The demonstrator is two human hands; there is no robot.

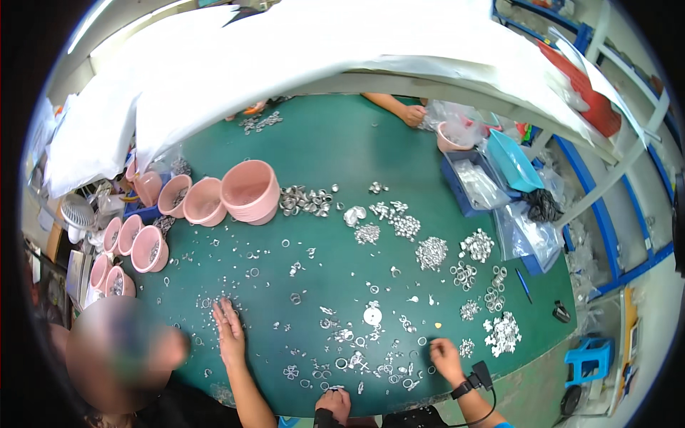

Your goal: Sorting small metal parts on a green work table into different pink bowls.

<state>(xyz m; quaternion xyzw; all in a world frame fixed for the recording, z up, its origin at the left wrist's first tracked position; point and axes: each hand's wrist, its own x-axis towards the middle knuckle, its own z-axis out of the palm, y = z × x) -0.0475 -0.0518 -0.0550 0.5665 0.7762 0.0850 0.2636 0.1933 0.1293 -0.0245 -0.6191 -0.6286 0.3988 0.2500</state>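
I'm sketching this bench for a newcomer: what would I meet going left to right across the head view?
White fan → tallest stack of pink buckets → wearer's left hand → round silvery disc → wearer's right hand → blue pen → blue stool.

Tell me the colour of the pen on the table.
The pen is blue; it shows in the head view, the only one here.

A long lamp [89, 26] shines at upper left. The white sheet [285, 43] up top glows too bright. Edges bend, corners are black, one head [118, 353] is blurry.
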